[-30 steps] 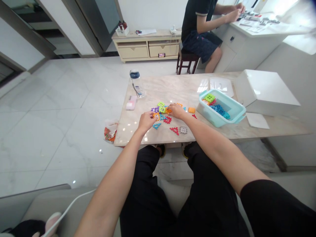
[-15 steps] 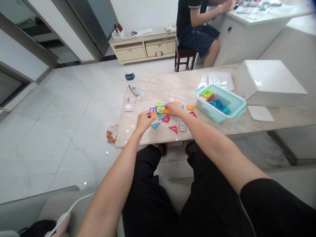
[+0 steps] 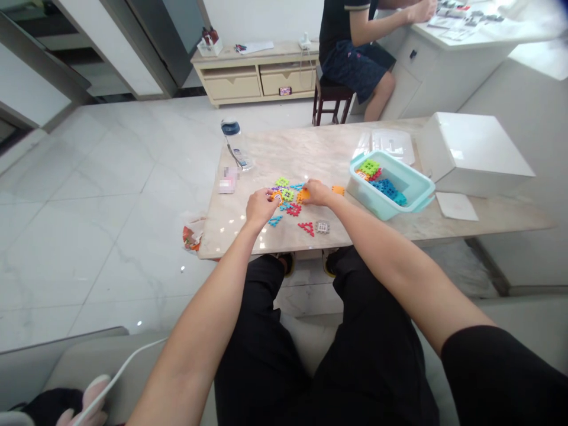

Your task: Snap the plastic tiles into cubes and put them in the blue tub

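My left hand (image 3: 261,208) pinches an orange interlocking tile (image 3: 277,196) with a white printed middle. A plain orange tile (image 3: 303,196) is in the closed fingers of my right hand (image 3: 318,194), a short gap away. Between the two lies a green tile (image 3: 287,195), and a second green tile (image 3: 282,181) sits behind it. A purple tile is partly hidden behind my left fingers. Nearer to me are a red square tile (image 3: 293,209), a blue triangle (image 3: 275,220), a red triangle (image 3: 306,228) and a grey tile (image 3: 322,227), all on the marble-look table.
A light-teal bin (image 3: 386,204) with green, red and blue tiles stands right of my hands. Behind it are a clear lid (image 3: 393,146) and a white box (image 3: 483,151). A bottle (image 3: 237,148) and a pink box (image 3: 228,180) stand left. Another person (image 3: 355,53) sits beyond.
The orange tile in my left hand is lifted and tilted up beside the green tile. My right hand has shifted slightly away from it, holding its orange tile. The whole view has moved a little.
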Action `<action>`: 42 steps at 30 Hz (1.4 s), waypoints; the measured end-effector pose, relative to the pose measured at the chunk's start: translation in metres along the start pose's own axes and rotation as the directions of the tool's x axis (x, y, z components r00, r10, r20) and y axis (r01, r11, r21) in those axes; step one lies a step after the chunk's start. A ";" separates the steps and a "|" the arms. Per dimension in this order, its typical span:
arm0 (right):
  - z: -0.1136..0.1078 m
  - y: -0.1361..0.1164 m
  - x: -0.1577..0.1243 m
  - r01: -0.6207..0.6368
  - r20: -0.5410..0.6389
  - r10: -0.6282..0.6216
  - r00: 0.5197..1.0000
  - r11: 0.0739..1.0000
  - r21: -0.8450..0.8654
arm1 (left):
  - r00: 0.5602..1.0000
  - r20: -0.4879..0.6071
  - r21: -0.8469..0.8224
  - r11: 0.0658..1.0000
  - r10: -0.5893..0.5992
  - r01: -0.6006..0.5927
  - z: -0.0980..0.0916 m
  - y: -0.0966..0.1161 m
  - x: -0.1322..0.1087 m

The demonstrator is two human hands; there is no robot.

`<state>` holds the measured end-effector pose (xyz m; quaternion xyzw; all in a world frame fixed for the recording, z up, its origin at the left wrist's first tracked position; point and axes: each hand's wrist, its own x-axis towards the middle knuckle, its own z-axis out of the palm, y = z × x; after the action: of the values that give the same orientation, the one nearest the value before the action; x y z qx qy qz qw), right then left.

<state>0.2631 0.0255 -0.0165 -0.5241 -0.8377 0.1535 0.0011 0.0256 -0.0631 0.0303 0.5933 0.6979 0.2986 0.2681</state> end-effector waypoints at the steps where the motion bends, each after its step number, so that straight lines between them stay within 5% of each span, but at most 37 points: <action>1: 0.001 -0.003 -0.001 0.042 0.007 -0.042 0.999 0.999 -0.013 | 1.000 -0.002 0.003 1.000 0.002 -0.002 0.000 0.000 0.000; 7: 0.005 -0.022 0.000 0.094 0.032 -0.093 0.995 0.994 -0.049 | 1.000 -0.014 -0.027 0.999 -0.019 0.019 0.000 -0.002 -0.005; 11: 0.004 -0.028 0.002 0.068 0.026 -0.068 0.997 0.997 -0.031 | 0.989 0.033 -0.179 0.973 -0.144 0.147 -0.006 -0.005 -0.012; 17: -0.010 -0.023 -0.011 -0.033 -0.119 0.052 0.992 0.988 0.154 | 0.959 0.102 -0.441 0.852 -0.264 0.281 -0.003 0.010 -0.016; 19: -0.019 -0.022 -0.021 -0.070 -0.186 0.170 0.968 0.890 0.451 | 0.965 0.094 -0.482 0.837 -0.245 0.260 0.005 0.020 -0.016; 22: -0.034 -0.024 -0.040 -0.024 -0.114 0.258 0.959 0.479 0.878 | 0.987 0.040 -0.429 0.890 -0.153 0.156 0.019 0.041 -0.015; 25: -0.045 -0.027 -0.061 0.019 -0.036 0.149 0.988 0.112 0.994 | 1.000 -0.029 -0.303 0.953 0.011 -0.019 0.032 0.067 -0.020; 29: -0.057 -0.022 -0.084 0.065 -0.043 0.134 0.990 -0.165 0.984 | 0.972 -0.074 -0.125 0.965 0.225 -0.232 0.045 0.105 -0.030; 31: -0.063 -0.015 -0.093 0.071 -0.031 0.174 0.984 -0.226 0.971 | 0.953 -0.035 -0.068 0.951 0.300 -0.302 0.050 0.118 -0.036; 36: -0.070 0.003 -0.107 0.007 0.038 0.221 0.975 -0.202 0.979 | 0.876 0.199 0.038 0.889 0.440 -0.456 0.057 0.130 -0.049; 42: -0.060 0.014 -0.110 -0.016 0.028 0.042 0.999 -0.256 0.967 | 0.861 0.223 0.198 0.844 0.457 -0.499 0.050 0.122 -0.044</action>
<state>0.3347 -0.0497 0.0547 -0.3401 -0.3769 0.7529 0.4189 0.1501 -0.0872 0.0867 0.8005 0.5342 0.2153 0.1658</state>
